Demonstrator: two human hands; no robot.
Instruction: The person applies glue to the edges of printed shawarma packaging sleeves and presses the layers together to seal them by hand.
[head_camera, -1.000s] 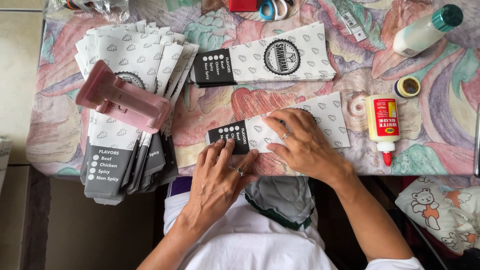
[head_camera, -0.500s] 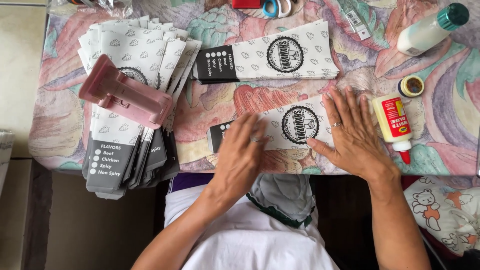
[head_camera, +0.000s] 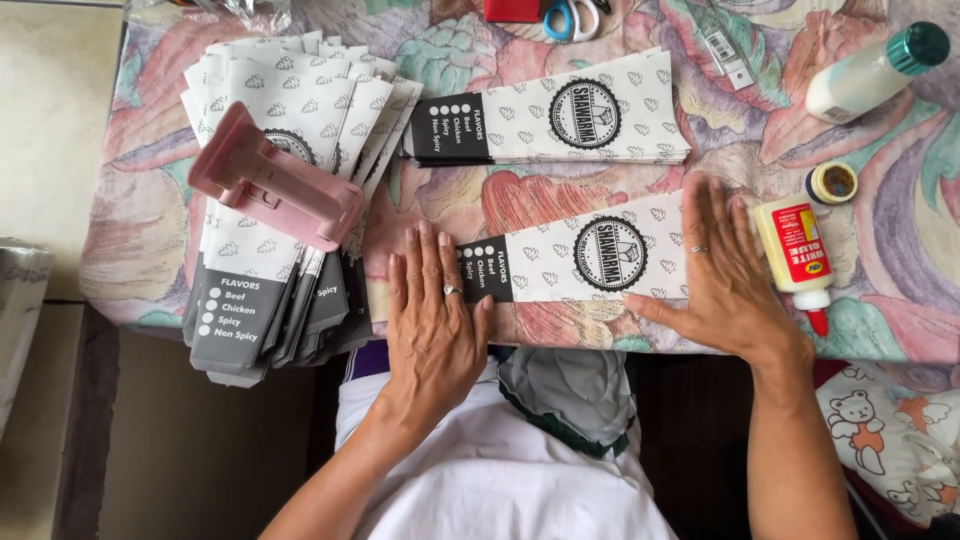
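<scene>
A flat white paper sleeve with a black end and a round black emblem lies along the table's near edge. My left hand rests flat on its black left end, fingers spread. The sleeve's right end lies under my right hand, which is also flat with the fingers apart. Neither hand grips anything. A white glue bottle with a yellow and red label lies just right of my right hand.
A stack of finished sleeves lies behind. A fanned pile of flat sleeves sits at left under a pink stand. Scissors, a tape roll and a white bottle with a green cap lie on the flowered tablecloth.
Both hands have slid apart along the sleeve, the left toward its black end and the right toward the far end, uncovering the round emblem in the middle.
</scene>
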